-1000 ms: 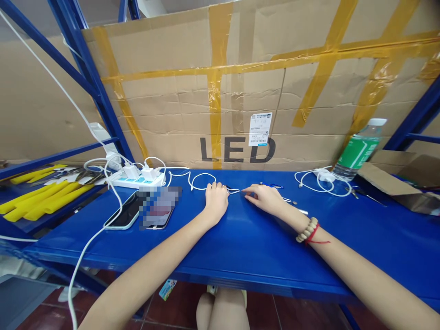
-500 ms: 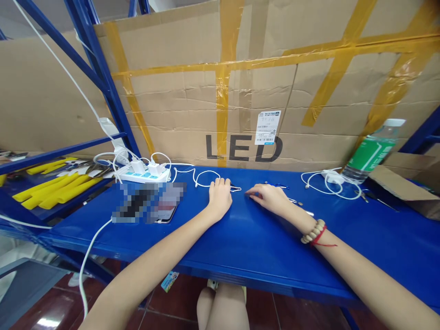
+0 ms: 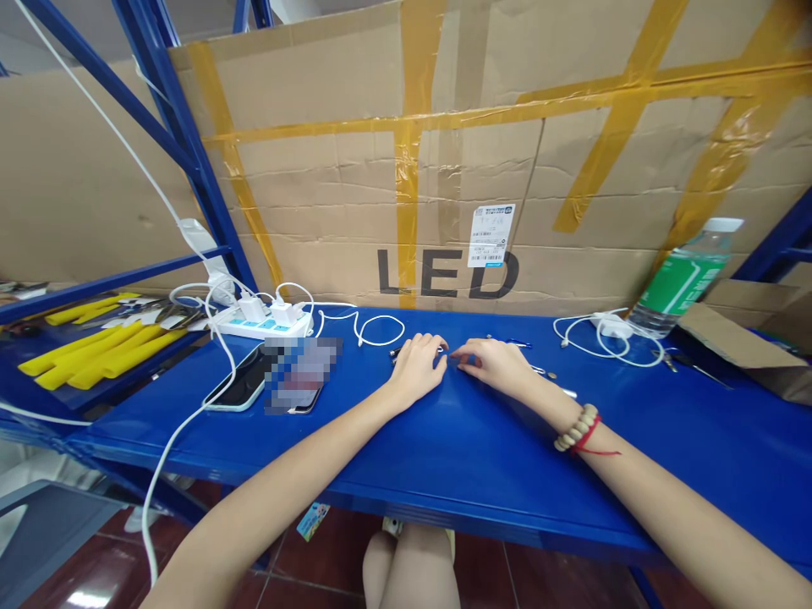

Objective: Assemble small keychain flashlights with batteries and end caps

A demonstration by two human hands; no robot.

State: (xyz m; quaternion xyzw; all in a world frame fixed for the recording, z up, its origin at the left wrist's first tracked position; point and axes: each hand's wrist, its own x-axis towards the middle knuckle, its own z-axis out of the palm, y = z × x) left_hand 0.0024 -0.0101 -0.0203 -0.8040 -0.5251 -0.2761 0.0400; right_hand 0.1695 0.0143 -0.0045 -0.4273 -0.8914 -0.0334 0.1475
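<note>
- One dark item (image 3: 395, 353) lies on the table (image 3: 475, 448), partly under my left hand (image 3: 415, 368); those fingers curl, grip unclear.
- My right hand (image 3: 496, 364) bends thumb toward forefinger; I can't tell whether they pinch anything.
- Low wrists and close fingertips should steady such small work.

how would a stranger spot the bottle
Behind the blue table stands a big cardboard panel marked LED. Follow its lower edge right, to between a white cable and an open box. The bottle there is clear and white-capped, alone in having a green label.
</note>
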